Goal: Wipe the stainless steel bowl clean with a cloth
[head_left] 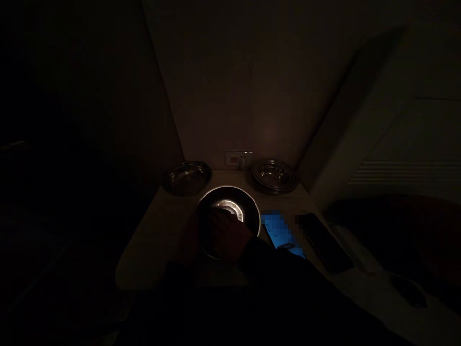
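A shiny round metal bowl stands on the small table in front of me, light gleaming on its rim and bottom. My right hand reaches over the near rim into it, fingers bent downward. A dark patch lies under those fingers; what it is, I cannot make out in the gloom. At the bowl's left side is my left hand, dim, seemingly gripping the rim, with its fingertips lost in shadow. Just right of the bowl lies a phone with a lit blue screen.
The pale table has rounded corners. At its back stand a metal dish on the left and stacked metal plates on the right, below a wall socket. A dark flat slab lies right. The room is very dark.
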`<action>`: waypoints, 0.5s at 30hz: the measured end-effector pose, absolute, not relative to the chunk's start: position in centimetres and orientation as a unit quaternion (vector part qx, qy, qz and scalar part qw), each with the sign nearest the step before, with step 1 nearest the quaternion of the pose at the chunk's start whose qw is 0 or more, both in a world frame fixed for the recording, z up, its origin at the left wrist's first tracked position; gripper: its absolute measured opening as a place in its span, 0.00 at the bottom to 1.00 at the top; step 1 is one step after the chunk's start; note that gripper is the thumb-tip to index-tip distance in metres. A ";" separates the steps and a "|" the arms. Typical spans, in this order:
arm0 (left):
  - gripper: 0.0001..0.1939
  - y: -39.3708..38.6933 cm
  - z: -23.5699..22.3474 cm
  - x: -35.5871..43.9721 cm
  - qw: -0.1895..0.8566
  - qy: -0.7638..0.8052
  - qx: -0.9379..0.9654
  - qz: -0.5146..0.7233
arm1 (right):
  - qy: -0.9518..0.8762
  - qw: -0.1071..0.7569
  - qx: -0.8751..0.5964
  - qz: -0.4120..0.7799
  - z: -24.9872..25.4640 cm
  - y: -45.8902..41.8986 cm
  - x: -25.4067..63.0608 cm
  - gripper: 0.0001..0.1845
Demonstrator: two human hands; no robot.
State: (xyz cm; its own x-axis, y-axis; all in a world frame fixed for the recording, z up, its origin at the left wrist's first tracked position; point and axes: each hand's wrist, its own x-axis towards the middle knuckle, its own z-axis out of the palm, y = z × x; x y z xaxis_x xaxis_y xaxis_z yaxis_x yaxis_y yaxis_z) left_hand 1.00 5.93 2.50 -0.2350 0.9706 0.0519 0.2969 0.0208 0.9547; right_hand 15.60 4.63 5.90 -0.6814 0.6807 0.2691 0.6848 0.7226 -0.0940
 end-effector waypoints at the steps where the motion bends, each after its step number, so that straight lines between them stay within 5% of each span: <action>1: 0.21 5.9 2.6 1.1 0.354 0.617 0.509 0.485 | -0.909 0.142 -0.391 -0.018 6.0 5.0 15.8 0.26; 6: 0.21 5.5 3.1 1.2 0.341 0.592 0.524 0.508 | -0.871 0.117 -0.477 -0.035 6.4 5.0 18.4 0.29; 15: 0.20 5.7 2.3 1.2 0.334 0.593 0.526 0.511 | -0.906 0.105 -0.404 0.071 5.8 0.1 18.1 0.23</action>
State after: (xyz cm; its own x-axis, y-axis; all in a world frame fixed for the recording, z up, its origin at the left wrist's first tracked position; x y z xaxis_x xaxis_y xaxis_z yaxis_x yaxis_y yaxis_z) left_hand 1.19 5.69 2.35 -0.2244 0.9642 0.1415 0.2823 -0.0746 0.9564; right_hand 18.15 0.13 5.83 -0.6509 0.7476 0.1321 0.7177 0.6627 -0.2140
